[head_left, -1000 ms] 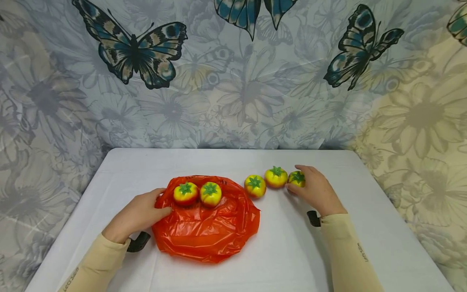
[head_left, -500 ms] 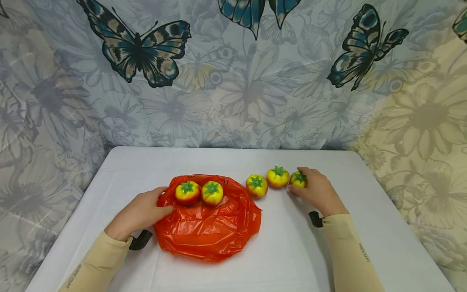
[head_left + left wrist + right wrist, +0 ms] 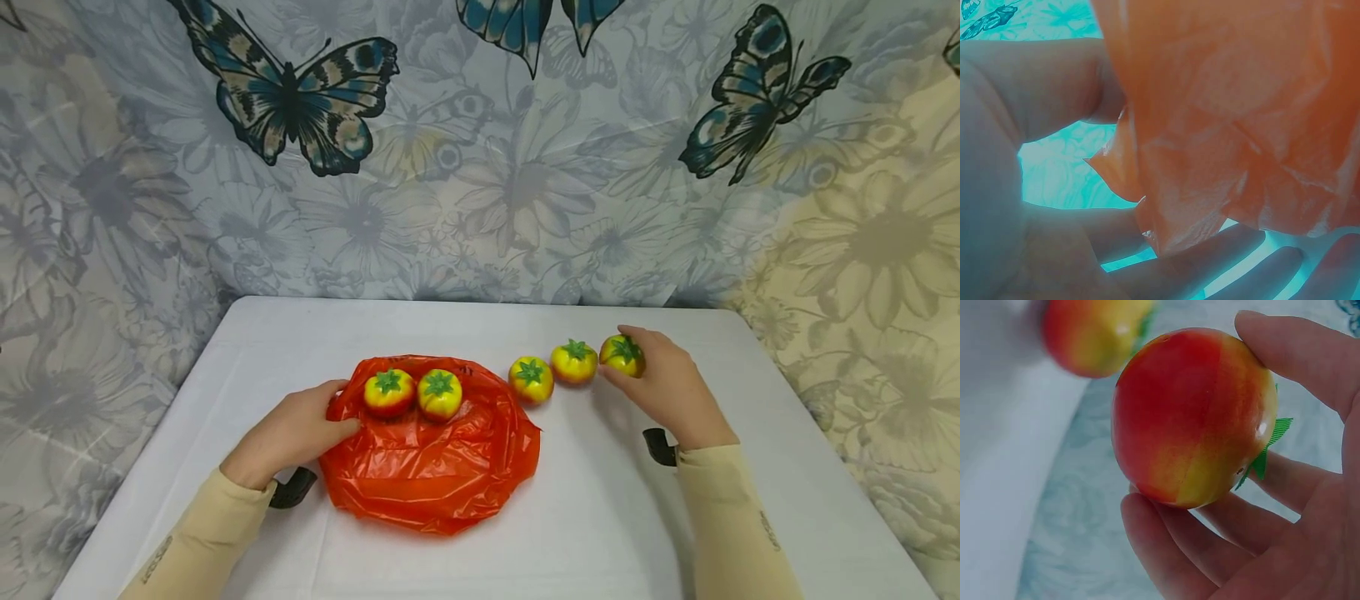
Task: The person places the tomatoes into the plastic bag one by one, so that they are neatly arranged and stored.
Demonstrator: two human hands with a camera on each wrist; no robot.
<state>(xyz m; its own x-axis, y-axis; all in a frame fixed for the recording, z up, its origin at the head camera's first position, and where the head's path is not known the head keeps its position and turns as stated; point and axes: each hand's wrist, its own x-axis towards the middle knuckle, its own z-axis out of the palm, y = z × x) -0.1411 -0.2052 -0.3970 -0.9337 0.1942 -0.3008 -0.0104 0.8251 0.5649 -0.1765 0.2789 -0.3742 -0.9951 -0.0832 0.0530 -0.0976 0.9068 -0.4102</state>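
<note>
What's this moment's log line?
left hand: touches red plastic bag; right hand: grips round red-yellow green-topped fruit; two similar fruits on bag; two more beside

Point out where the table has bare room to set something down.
Bare table lies between the red bag and the right sleeve, beyond that sleeve, and behind the bag. It's crowded between the bag and right hand, where two fruits sit together.
</note>
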